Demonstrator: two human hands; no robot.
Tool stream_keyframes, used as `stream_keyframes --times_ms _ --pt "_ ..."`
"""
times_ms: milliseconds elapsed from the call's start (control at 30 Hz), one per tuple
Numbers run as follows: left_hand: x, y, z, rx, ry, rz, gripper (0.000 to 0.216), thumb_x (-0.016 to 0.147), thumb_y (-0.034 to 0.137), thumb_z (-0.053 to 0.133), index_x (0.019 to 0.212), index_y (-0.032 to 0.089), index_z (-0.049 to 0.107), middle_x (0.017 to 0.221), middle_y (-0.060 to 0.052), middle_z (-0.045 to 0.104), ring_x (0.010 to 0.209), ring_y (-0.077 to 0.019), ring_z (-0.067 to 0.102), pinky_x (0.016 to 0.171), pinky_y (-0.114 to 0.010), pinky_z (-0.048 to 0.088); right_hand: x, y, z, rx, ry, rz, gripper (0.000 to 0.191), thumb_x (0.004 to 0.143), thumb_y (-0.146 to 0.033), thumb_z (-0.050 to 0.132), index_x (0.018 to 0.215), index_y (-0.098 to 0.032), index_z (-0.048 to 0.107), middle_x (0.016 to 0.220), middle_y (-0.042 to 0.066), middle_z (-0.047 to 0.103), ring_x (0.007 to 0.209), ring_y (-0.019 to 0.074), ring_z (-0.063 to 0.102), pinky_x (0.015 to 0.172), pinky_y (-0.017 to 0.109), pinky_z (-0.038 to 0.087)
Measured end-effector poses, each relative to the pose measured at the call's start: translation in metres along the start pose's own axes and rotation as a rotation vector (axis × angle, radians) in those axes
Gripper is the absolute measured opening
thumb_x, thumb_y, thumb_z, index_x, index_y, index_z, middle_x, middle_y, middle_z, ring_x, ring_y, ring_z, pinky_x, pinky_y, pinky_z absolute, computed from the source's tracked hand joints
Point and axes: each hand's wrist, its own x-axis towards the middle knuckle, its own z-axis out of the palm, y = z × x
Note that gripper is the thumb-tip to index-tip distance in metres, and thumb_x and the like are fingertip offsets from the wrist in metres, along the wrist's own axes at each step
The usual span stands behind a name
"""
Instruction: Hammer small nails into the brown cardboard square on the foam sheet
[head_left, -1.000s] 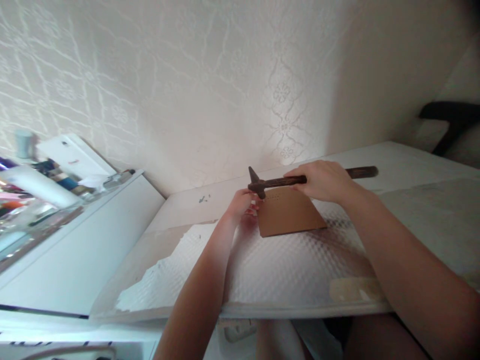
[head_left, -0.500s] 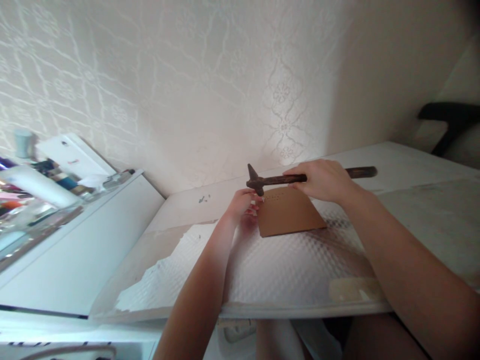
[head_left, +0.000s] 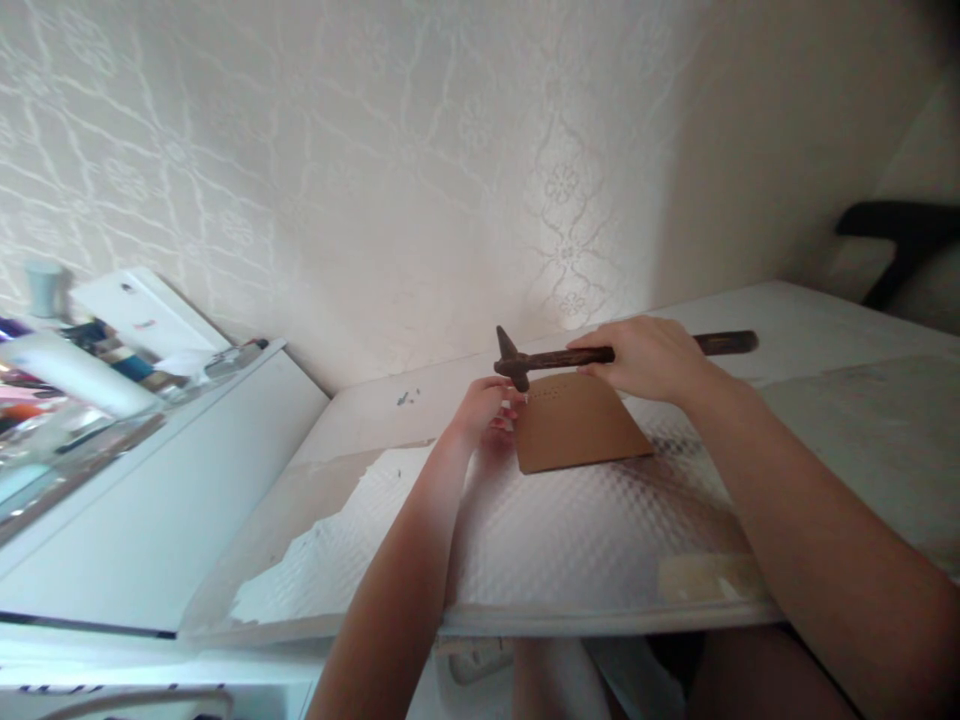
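My right hand (head_left: 649, 355) is wrapped round the dark wooden handle of a hammer (head_left: 562, 359), held level above the table. The hammer's head, with a pointed end upward, is just over the fingertips of my left hand (head_left: 487, 405). Those fingers are closed in a pinch at the far left corner of a brown board (head_left: 577, 430), which looks like cardboard or leather. Whatever they pinch is too small and blurred to name. A double row of small dots or holes runs along the board's far edge. The board lies on white quilted padding (head_left: 570, 545).
Small dark bits (head_left: 407, 398) lie on the table (head_left: 360, 408) to the left. A white cabinet (head_left: 172, 480) crowded with bottles and a white box (head_left: 150, 312) stands at far left. The patterned wall (head_left: 420, 200) rises behind; a black armrest-like part (head_left: 900, 220) is at right.
Almost nothing differs. The hammer and both hands stay in nearly the same place, with only a very slight shift of the handle's end to the right.
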Motion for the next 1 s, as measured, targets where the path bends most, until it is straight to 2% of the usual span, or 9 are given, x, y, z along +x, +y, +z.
stream_keyframes --times_ms 133,333,500,667,800,1000 --pt "-0.0006 0.0005 -0.0001 -0.007 0.013 -0.003 0.009 0.072 0.015 0.061 0.081 0.014 0.063 0.081 -0.005 0.064 0.051 -0.0066 0.052 0.048 -0.020 0.041 -0.0001 0.0004 0.0014 -0.007 -0.011 -0.018 0.039 0.079 -0.036 0.051 0.114 -0.035 0.068 0.093 0.002 0.072 0.083 0.0244 0.064 0.064 0.032 0.040" --pt "-0.0002 0.0002 0.0001 -0.021 -0.008 0.004 0.008 0.069 0.012 0.064 0.075 0.015 0.059 0.072 -0.002 0.060 0.049 -0.0067 0.051 0.046 -0.020 0.040 -0.0006 -0.0002 0.0004 -0.001 0.026 0.006 0.039 0.080 -0.038 0.051 0.116 -0.037 0.066 0.094 0.001 0.073 0.083 0.0230 0.064 0.064 0.031 0.040" --pt "0.0003 -0.0002 -0.0002 0.000 0.006 0.007 0.010 0.072 0.013 0.058 0.082 0.014 0.063 0.083 -0.006 0.065 0.051 -0.0070 0.053 0.047 -0.020 0.040 0.0009 0.0010 0.0021 -0.013 -0.021 -0.020 0.038 0.079 -0.039 0.051 0.113 -0.038 0.067 0.092 0.000 0.073 0.082 0.0233 0.064 0.061 0.030 0.038" --pt "0.0013 -0.0008 -0.0001 -0.016 0.012 -0.010 0.010 0.072 0.013 0.059 0.081 0.015 0.062 0.085 -0.006 0.067 0.051 -0.0067 0.052 0.047 -0.020 0.040 0.0007 0.0008 0.0025 0.015 0.019 -0.003 0.038 0.079 -0.040 0.052 0.114 -0.037 0.067 0.092 0.001 0.073 0.082 0.0232 0.064 0.062 0.030 0.039" --pt "0.0023 -0.0013 -0.0002 0.002 0.010 -0.006 0.011 0.072 0.012 0.058 0.081 0.014 0.063 0.085 -0.006 0.066 0.051 -0.0072 0.053 0.047 -0.020 0.040 -0.0001 -0.0001 0.0019 0.004 -0.009 -0.017 0.036 0.079 -0.038 0.051 0.111 -0.037 0.068 0.091 0.001 0.072 0.081 0.0233 0.064 0.063 0.031 0.039" --pt "0.0019 -0.0017 -0.0005 -0.008 0.014 0.001 0.012 0.069 0.017 0.067 0.080 0.015 0.061 0.078 -0.004 0.064 0.052 -0.0064 0.052 0.048 -0.019 0.039 0.0009 0.0005 0.0015 0.007 0.015 0.002 0.039 0.079 -0.039 0.052 0.116 -0.037 0.066 0.095 0.001 0.072 0.085 0.0239 0.064 0.063 0.030 0.040"
